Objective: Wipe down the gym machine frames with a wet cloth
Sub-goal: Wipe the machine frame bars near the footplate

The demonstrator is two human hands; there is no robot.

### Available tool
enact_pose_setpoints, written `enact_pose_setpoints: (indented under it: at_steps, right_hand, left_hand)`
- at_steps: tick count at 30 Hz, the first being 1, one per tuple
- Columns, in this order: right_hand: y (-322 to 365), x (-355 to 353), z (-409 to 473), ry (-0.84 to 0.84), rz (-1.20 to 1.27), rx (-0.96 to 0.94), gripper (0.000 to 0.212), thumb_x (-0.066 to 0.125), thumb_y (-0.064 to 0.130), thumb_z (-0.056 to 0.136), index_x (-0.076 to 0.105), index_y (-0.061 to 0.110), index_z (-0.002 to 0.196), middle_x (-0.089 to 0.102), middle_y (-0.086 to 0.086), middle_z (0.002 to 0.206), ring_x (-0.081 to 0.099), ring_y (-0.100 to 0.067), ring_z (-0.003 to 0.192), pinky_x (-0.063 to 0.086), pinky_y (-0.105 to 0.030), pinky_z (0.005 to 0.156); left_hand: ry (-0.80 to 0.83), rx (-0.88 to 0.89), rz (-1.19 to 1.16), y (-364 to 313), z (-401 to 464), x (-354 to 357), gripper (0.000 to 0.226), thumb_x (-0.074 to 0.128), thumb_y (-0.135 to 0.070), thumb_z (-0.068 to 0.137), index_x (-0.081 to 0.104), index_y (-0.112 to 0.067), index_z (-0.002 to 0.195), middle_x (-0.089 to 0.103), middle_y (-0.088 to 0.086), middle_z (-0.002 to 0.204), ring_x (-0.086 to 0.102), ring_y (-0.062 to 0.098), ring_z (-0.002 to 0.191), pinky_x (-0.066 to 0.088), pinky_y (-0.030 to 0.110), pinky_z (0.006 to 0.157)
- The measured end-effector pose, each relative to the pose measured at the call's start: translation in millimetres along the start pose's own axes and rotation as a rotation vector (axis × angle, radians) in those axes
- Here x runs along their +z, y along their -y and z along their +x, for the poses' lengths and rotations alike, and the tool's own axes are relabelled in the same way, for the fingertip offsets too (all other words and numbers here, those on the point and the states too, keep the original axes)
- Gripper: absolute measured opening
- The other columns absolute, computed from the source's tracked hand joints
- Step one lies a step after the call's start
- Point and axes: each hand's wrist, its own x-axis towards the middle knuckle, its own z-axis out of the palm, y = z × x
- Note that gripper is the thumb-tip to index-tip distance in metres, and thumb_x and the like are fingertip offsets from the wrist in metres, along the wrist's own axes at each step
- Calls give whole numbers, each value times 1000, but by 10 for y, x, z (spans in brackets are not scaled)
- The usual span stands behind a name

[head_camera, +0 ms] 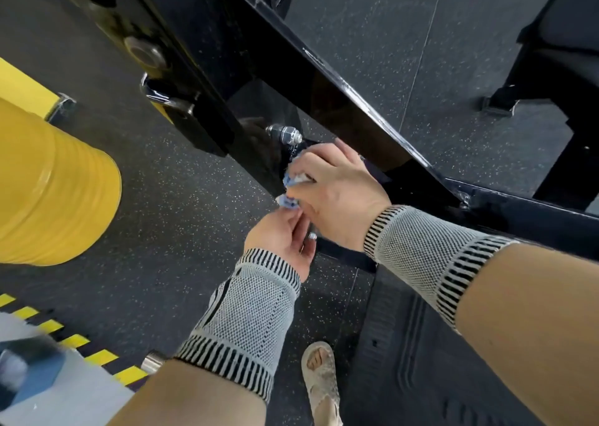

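Note:
A glossy black machine frame [340, 101] runs diagonally from the top centre down to the right. A silver bolt [287, 134] sticks out of its side plate. Just below that bolt my right hand [337, 195] grips a crumpled blue and white cloth [293, 182] against the frame's lower edge. My left hand [282, 237] sits right under it, and its fingertips pinch the cloth's lower end. Most of the cloth is hidden inside my hands. Both wrists wear grey knitted bands with black stripes.
A yellow cylinder [55, 186] stands at the left. Dark speckled rubber floor [155, 205] lies all around. Yellow and black hazard stripes [74, 341] edge a pale platform at the bottom left. My sandalled foot [321, 380] stands beside a black ribbed mat [415, 361]. Another black frame [557, 69] is at the right.

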Motion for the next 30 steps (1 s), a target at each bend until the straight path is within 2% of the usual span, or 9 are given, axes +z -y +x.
enact_pose_setpoints:
  at_steps: [5,10,12,14,17,20,24,27,30]
  right_hand:
    - [150,-25,-187,-290,196,266,16,61,16,85,68,11,98,65,-5,102,59,-29,101,51,-48,83]
    - [257,-129,236,-134,208,637,14,47,17,98,57,18,108,67,1,89,66,-21,79,53,-34,73]
    - [244,-110,293,-73,149,655,27,40,25,101,52,23,126,66,2,112,64,-18,100,51,-33,86]
    - [244,-95,235,31,73,538,51,39,38,99,30,20,146,41,3,146,45,-16,129,39,-35,101]
    - [174,-80,153,116,-31,375,68,46,37,96,13,16,152,12,5,159,24,-13,142,33,-32,107]
    - [131,-65,127,120,-67,270,60,58,23,89,38,12,144,29,0,154,29,-20,141,33,-37,108]
    - [185,41,-191,18,-15,7,42,79,10,60,72,9,101,66,-4,117,55,-30,121,43,-49,101]
    - [315,59,-340,-154,155,98,36,76,0,66,72,6,101,65,-9,109,55,-29,109,47,-50,96]
    - [335,-50,-134,-253,184,330,41,70,-1,75,65,2,115,61,-14,116,57,-29,101,52,-43,89]
  left_hand:
    - [26,164,47,99,-45,-137,19,63,-20,91,65,-17,110,71,-4,107,63,12,106,47,34,89]
    - [57,192,66,-22,-47,-39,14,58,-26,94,65,-25,106,67,-7,113,59,13,113,46,41,100]
    - [86,186,76,-37,-56,-30,13,56,-28,94,65,-23,103,67,-6,115,58,14,115,44,42,102]
    - [116,178,70,-23,-58,-37,18,55,-33,94,67,-23,103,70,-7,112,59,14,114,45,43,100]
    - [182,153,27,-7,-31,-42,25,46,-40,96,65,-25,105,64,-7,123,55,15,119,39,48,105]
    - [195,139,4,-18,-45,-29,31,50,-42,94,64,-23,114,63,-6,125,55,14,119,38,50,105]
    - [44,101,50,-29,-121,-91,17,65,-29,89,72,-17,99,74,1,101,66,17,102,50,44,96]
    - [-12,102,89,-33,-167,-164,11,65,-21,89,71,-12,88,74,1,89,67,18,96,52,40,90]
    - [-36,119,67,-84,-88,-183,11,55,-20,95,64,-15,92,69,-1,104,63,14,102,48,38,88]
